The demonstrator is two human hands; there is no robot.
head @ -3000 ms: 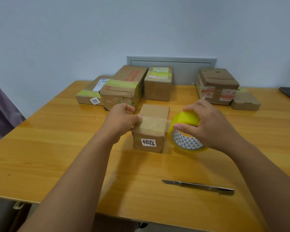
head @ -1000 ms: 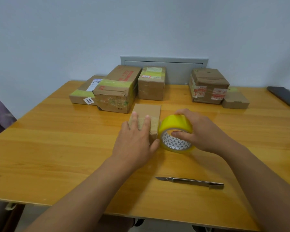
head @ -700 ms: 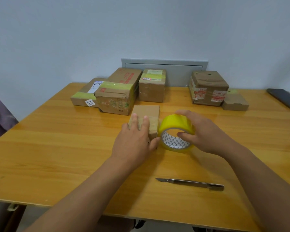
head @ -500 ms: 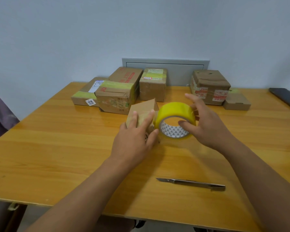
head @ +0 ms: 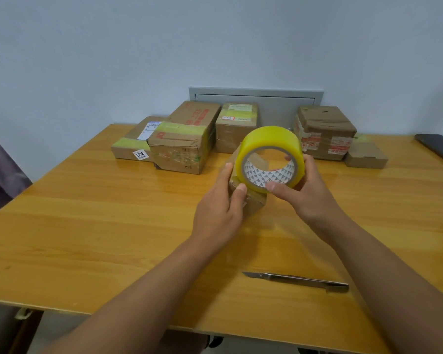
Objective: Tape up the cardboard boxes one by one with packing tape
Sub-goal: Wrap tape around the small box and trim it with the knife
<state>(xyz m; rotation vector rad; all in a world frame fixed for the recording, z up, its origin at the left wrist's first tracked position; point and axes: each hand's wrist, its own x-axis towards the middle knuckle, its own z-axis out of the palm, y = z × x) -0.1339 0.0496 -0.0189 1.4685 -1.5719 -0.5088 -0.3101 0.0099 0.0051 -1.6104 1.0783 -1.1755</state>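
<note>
- Wooden table point(head: 92, 226), pale wall behind, grey wall panel point(head: 256, 103) at far edge.
- Item 1: small cardboard box point(head: 253, 203), centre of table, tilted up off the surface, mostly hidden by hands + roll. Left hand point(head: 220, 210) grips its near-left side, fingers curled round it, thumb on the near face.
- Item 2: yellow packing tape roll point(head: 270, 155), held up in front of the box, core facing camera. Right hand point(head: 307, 192) grips it: thumb on near rim, fingertip visible inside the core. Tape strip looks to run from roll onto box, not clear enough to confirm.
- Item 3: utility knife point(head: 296, 281), near-right on table, well apart from both hands, untouched.
- Far row, L to R: flat box w/ "1218" label point(head: 136, 146); large box w/ yellow-green tape band point(head: 182, 146); mid box point(head: 237, 126); brown-taped box point(head: 325, 131); small flat box point(head: 366, 155). Dark flat object point(head: 440, 152) at far right, prob. a phone.
- Status (judgement): far-left boxes show yellow-green tape, so likely done; right pair's state unclear, old brown/printed tape only. Box in hand mid-wrap; tape not yet cut.
- Left to do: finish wrap, cut w/ knife, press end down, set aside, take any untaped box.
</note>
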